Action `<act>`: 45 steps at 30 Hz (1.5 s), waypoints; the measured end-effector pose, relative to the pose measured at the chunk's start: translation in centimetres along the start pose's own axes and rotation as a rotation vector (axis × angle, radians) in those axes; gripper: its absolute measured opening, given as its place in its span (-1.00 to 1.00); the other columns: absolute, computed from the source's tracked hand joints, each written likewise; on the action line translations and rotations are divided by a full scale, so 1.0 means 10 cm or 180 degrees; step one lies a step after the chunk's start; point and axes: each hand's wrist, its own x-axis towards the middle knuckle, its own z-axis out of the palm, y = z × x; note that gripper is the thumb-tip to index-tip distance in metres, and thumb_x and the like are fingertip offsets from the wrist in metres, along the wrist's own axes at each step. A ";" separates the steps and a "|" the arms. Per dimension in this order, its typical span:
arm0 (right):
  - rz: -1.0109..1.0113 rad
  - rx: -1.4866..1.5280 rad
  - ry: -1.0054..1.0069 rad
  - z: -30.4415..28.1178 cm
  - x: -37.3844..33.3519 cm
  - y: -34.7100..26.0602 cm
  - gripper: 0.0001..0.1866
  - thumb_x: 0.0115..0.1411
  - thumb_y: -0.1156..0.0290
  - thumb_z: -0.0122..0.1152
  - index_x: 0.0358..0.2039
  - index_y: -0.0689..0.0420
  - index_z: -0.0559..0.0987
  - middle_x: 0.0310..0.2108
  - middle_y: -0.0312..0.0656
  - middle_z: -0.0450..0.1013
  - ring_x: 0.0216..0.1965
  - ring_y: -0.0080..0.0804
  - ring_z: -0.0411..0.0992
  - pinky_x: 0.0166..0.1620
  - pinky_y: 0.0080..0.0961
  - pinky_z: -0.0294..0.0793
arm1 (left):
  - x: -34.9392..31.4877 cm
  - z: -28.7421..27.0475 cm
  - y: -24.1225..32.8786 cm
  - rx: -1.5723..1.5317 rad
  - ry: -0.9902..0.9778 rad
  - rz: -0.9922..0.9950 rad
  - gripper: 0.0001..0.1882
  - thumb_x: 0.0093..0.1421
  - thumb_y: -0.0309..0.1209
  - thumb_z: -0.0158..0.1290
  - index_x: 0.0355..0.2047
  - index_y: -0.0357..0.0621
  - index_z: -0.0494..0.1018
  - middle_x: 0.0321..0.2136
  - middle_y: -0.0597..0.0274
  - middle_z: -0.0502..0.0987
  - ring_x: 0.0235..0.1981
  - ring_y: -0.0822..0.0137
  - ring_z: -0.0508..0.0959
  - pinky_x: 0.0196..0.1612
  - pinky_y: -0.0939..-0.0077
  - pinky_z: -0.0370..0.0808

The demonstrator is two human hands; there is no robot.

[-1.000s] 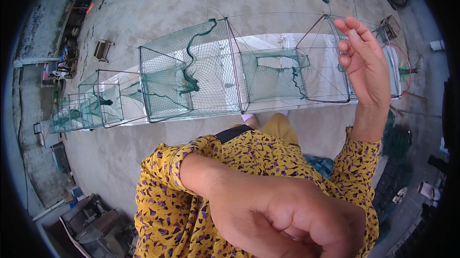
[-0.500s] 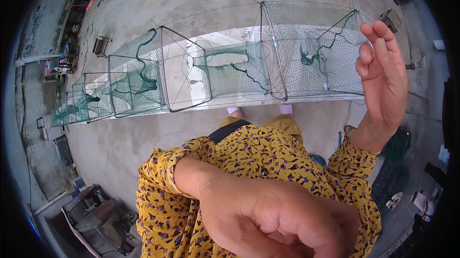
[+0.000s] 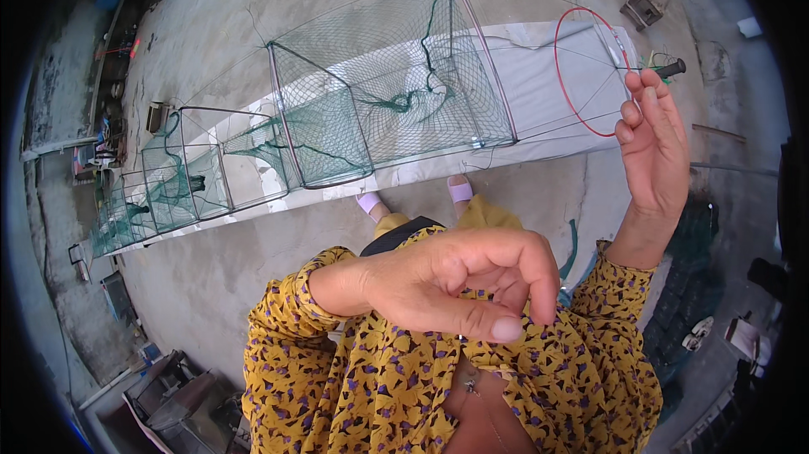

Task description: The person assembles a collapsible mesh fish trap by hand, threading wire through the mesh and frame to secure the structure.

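A long green mesh cage trap [image 3: 404, 58] with square dark metal frames stretches across a surface covered with a pale cloth [image 3: 539, 71]. Beyond its right end stands a red ring [image 3: 558, 75], with thin lines running from it to the nearest frame. My right hand [image 3: 656, 146] is raised beside the ring, thumb and fingertips pinched together; whatever lies between them is too small to tell. In front of my chest hovers my left hand [image 3: 459, 281], palm turned inward, fingers loosely curled and thumb apart. Nothing shows in it.
A dark handle-like piece [image 3: 672, 69] with green strands sticks out past the ring. A small wooden stool [image 3: 646, 3] stands at the far right, on concrete floor. Dark folded gear [image 3: 181, 399] lies at lower left. Lilac slippers [image 3: 460, 191] are on my feet below the cloth's near edge.
The trap has shifted left in view, and the red ring has appeared by my right hand. My left hand has moved up and away from the lower edge. The view has shifted too.
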 end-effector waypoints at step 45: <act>-0.0360 -0.2316 0.0158 0.36 0.08 1.20 -0.66 0.27 0.19 -0.14 -0.54 0.15 0.41 -0.80 -0.47 0.04 -0.81 -0.73 -0.02 -0.75 -0.71 -0.02 | -2.70 -2.01 -0.66 -0.0810 0.5376 0.3580 -0.39 0.03 -0.44 -0.21 0.16 -0.16 0.04 0.09 0.07 0.17 0.05 0.19 0.24 0.10 0.13 0.11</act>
